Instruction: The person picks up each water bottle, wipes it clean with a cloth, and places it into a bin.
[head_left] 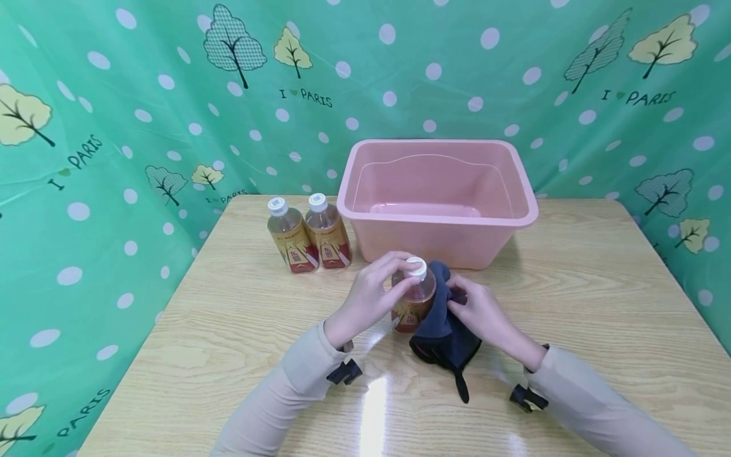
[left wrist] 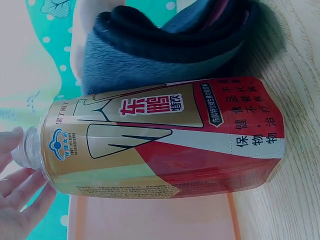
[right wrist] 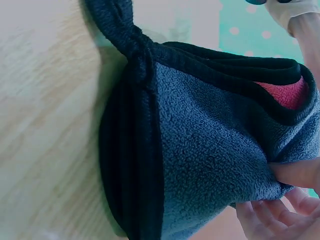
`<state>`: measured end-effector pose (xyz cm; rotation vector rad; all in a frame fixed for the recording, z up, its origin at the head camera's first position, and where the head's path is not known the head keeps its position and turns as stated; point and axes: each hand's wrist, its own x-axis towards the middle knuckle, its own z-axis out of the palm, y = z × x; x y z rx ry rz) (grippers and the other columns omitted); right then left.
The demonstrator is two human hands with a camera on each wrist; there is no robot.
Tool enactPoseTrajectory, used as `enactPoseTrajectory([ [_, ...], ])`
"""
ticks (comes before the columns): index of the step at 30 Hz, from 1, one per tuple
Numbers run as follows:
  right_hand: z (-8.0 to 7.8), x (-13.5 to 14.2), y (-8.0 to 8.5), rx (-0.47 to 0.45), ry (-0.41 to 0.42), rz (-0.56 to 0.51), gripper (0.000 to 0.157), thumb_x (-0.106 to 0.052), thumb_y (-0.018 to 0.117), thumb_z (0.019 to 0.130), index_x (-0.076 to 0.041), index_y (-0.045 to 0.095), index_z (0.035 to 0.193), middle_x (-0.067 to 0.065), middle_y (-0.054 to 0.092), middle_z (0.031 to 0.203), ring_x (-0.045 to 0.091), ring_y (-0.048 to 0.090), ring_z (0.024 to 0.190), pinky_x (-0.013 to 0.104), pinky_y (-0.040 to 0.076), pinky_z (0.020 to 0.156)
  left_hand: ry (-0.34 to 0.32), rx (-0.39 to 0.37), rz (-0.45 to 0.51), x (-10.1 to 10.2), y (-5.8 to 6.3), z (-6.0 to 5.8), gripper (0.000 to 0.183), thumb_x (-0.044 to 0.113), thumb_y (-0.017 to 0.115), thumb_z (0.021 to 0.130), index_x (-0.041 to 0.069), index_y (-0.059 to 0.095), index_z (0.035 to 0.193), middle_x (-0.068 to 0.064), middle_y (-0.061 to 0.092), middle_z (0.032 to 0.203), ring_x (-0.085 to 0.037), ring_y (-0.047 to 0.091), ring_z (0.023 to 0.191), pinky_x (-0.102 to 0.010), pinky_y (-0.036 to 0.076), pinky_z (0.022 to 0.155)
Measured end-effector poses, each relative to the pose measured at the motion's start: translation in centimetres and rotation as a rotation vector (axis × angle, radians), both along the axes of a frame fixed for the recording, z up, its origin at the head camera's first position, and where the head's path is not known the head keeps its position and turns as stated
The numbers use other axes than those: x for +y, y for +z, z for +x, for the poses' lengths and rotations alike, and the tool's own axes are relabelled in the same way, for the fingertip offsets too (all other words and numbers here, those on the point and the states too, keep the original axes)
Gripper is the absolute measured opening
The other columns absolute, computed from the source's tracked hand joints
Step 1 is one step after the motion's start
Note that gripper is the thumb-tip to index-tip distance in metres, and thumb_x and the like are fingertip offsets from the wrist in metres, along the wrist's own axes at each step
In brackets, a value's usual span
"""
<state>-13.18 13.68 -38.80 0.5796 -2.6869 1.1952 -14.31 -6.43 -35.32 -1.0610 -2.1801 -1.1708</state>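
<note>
In the head view my left hand (head_left: 379, 289) holds a drink bottle (head_left: 414, 308) by its white cap and neck. The bottle stands upright on the table, its gold and red label facing the left wrist camera. My right hand (head_left: 478, 310) pinches a dark blue-grey cloth (head_left: 448, 330) with black edging and a hanging loop. This cloth is bunched against the bottle's right side. Close up in the right wrist view, thumb and fingers grip a fold of the cloth (right wrist: 200, 135), and a red patch shows inside it.
Behind the hands a pink plastic tub (head_left: 436, 238) stands on the wooden table (head_left: 594, 304). Left of it are two more upright bottles (head_left: 294, 244) with white caps, side by side. A green dotted curtain (head_left: 400, 70) hangs along the back and left.
</note>
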Motion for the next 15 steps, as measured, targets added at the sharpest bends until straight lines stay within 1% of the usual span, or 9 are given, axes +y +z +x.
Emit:
enactPoseTrajectory([
  [5,-0.3,-0.1,-0.8,0.009,-0.004,0.036,0.021,0.014,0.063,0.068,0.003,0.058,0.085,0.014,0.062,0.08,0.023,0.057,0.073,0.036,0.047,0.063,-0.003,0.006,0.004,-0.1,-0.1,-0.1,0.016,0.008,0.065,0.079,0.002,0.061,0.094,-0.009,0.061,0.1,-0.013,0.057,0.091,-0.022,0.048,0.078],
  [8,-0.5,-0.1,-1.3,-0.004,-0.01,0.047,0.021,0.014,0.063,0.068,0.003,0.059,0.085,0.013,0.062,0.078,0.023,0.057,0.072,0.035,0.046,0.062,-0.006,0.006,0.006,-0.1,-0.1,-0.1,0.016,0.008,0.065,0.079,0.002,0.061,0.094,-0.009,0.06,0.1,-0.012,0.057,0.091,-0.025,0.049,0.075],
  [15,-0.6,-0.1,-2.5,-0.042,-0.004,0.048,0.019,0.014,0.063,0.068,0.003,0.058,0.083,0.011,0.06,0.076,0.02,0.056,0.07,0.033,0.046,0.06,-0.011,-0.003,0.009,0.0,0.0,0.0,0.016,0.008,0.065,0.079,0.002,0.061,0.094,-0.009,0.06,0.1,-0.012,0.057,0.091,-0.026,0.049,0.075],
])
